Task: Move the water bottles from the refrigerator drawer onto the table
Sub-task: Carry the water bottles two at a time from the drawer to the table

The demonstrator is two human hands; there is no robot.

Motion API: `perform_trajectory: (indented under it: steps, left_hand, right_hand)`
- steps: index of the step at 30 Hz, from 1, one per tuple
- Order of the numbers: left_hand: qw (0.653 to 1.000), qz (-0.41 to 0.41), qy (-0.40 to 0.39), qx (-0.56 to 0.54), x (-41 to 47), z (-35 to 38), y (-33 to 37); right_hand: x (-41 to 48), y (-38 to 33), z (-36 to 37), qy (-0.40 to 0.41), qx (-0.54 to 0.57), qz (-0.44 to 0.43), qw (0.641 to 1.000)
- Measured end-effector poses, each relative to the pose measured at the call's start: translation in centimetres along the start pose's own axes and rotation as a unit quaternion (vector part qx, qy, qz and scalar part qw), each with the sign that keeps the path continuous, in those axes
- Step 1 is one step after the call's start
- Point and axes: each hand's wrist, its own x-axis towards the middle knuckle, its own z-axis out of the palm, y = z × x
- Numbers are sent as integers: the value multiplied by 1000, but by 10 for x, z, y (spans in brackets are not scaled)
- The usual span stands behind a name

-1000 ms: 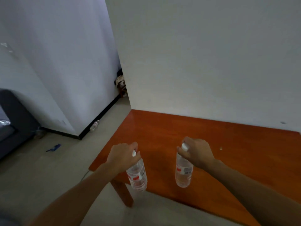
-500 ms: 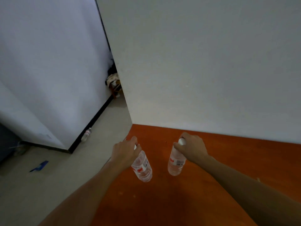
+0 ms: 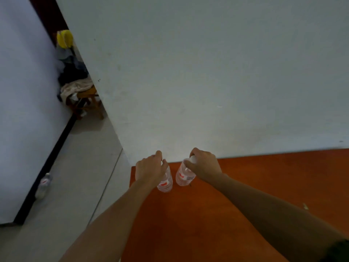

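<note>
Water bottles (image 3: 183,177) moved from the desk's (image 3: 264,176) six o'clock edge to eleven o'clock corner, left grip (image 3: 150,170) and right grip (image 3: 204,167) clamped on their tops; release next

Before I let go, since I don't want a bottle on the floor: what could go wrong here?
The left bottle is close to the corner of the table; if it tips, it may fall off the edge.
The left hand and right hand hold the bottles only by their tops, and the right bottle leans, so it may topple on release.
</note>
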Motion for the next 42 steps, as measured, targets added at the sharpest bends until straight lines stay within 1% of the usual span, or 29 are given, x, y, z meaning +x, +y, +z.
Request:
perform_trajectory:
  steps: [4, 6, 10, 14, 17, 20, 24, 28, 30, 32, 34, 38, 42]
  left_hand:
    - [1000, 1, -6, -24, 25, 11, 2]
    - [999, 9, -10, -41, 32, 15, 3]
    - [995, 16, -13, -98, 32, 23, 7]
    - [992, 17, -10, -128, 26, 23, 4]
    - [994, 13, 4, -110, 20, 11, 2]
    - [996, 9, 32, -80, 11, -6, 9]
    - [995, 51, 51, -64, -10, -30, 48]
    - [990, 103, 49, -83, -44, -38, 116]
    - [984, 148, 37, -94, -74, -40, 168]
    - [974, 201, 18, -103, -116, -38, 236]
    - [969, 223, 9, -108, -140, -36, 279]
    - [937, 331, -28, -109, -228, -28, 405]
    - [888, 437, -64, -124, -303, -25, 519]
  right_hand:
    - [18, 3, 9, 5, 22, 25, 999]
    - [23, 3, 11, 0, 45, 16, 999]
    - [26, 1, 14, -52, 80, -15, 995]
    - [23, 4, 11, -85, 81, -3, 993]
    - [14, 13, 1, -110, 82, 16, 990]
    - [-10, 25, -13, -105, 90, 35, 990]
    - [-61, 59, -42, -85, 79, 59, 991]
    - [-136, 106, -84, -73, 44, 82, 993]
    - [-190, 141, -110, -51, 35, 112, 992]
    - [-260, 185, -140, -28, 8, 143, 989]
    - [-299, 212, -160, -20, -16, 162, 987]
    - [-434, 281, -222, 29, -42, 241, 969]
    - [-550, 340, -269, 98, -43, 339, 935]
